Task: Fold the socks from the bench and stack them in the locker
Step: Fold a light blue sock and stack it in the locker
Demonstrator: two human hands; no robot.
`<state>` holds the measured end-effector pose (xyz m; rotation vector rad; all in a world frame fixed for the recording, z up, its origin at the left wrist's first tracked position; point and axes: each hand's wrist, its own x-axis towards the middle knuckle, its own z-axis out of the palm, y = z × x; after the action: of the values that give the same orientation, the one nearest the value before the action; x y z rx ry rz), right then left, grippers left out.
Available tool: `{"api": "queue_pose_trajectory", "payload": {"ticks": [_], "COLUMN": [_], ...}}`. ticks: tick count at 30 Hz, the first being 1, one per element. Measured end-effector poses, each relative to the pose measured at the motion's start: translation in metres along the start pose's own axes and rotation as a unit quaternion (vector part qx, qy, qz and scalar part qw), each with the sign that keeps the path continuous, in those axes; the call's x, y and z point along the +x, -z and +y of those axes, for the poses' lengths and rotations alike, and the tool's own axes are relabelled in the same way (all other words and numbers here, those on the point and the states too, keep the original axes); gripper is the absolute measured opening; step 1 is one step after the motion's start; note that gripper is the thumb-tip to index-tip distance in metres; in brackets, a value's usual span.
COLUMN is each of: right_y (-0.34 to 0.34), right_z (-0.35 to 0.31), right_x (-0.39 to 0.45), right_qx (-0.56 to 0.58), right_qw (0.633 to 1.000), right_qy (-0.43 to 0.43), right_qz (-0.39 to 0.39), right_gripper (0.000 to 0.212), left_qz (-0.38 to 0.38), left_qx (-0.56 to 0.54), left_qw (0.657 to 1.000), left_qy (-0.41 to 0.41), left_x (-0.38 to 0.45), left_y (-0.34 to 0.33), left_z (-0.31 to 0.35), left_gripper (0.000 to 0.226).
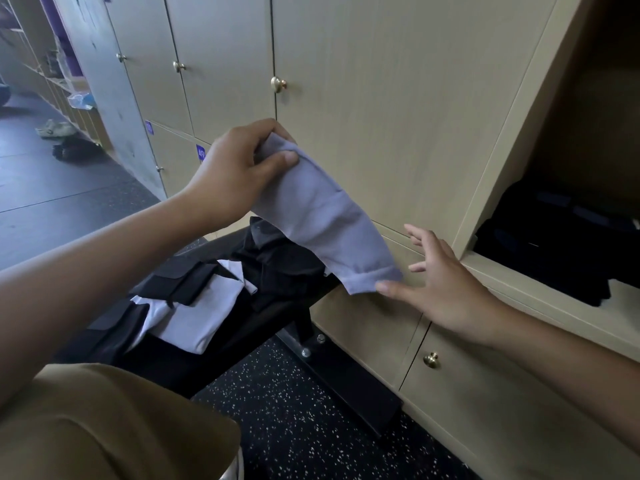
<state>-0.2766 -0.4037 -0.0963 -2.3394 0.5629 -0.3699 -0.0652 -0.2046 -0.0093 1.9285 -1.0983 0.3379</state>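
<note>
My left hand pinches one end of a pale grey sock and holds it up above the bench. The sock hangs down to the right. My right hand is spread with straight fingers, its thumb tip touching the sock's lower end. Black and white socks lie in a loose heap on the dark bench. The open locker at the right holds dark folded items on its shelf.
Closed wooden locker doors with brass knobs fill the wall ahead. A drawer with a knob sits under the open locker. The floor is black speckled rubber. Shoes lie on the floor far left. My tan trouser leg fills the lower left.
</note>
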Motion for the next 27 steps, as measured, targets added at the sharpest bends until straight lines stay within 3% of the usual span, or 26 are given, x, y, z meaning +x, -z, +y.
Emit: {"api": "queue_pose_trajectory", "payload": {"ticks": [2,5,7,11,18,27], "right_y": [0.002,0.006,0.010,0.021,0.056,0.081], "right_z": [0.000,0.005,0.008,0.012,0.010,0.010], "right_x": [0.000,0.002,0.002,0.001,-0.007,-0.022], "right_qx": [0.034,0.109,0.137,0.174,0.375,0.331], "right_qw": [0.999,0.993,0.990,0.983,0.919,0.928], "right_qy": [-0.023,-0.024,-0.025,-0.047,-0.046,-0.021], "right_qz": [-0.008,-0.035,-0.030,0.019,0.109,0.171], "right_gripper": [0.077,0.031,0.019,0.018,0.029,0.023], "left_qz": [-0.019,-0.033,-0.034,-0.043,-0.114,-0.207], "left_qx": [-0.033,-0.078,-0.099,-0.132,-0.248,-0.359], "left_qw": [0.999,0.996,0.994,0.990,0.960,0.909], "left_qy": [-0.005,-0.006,0.006,0.037,0.067,0.049], "left_x": [-0.002,-0.006,-0.008,-0.009,-0.009,-0.013], "left_y": [-0.003,-0.007,-0.010,-0.015,-0.017,-0.040], "left_z": [0.006,0.015,0.018,0.017,0.004,0.016], "left_gripper": [0.007,0.008,0.008,0.014,0.026,0.030]}}
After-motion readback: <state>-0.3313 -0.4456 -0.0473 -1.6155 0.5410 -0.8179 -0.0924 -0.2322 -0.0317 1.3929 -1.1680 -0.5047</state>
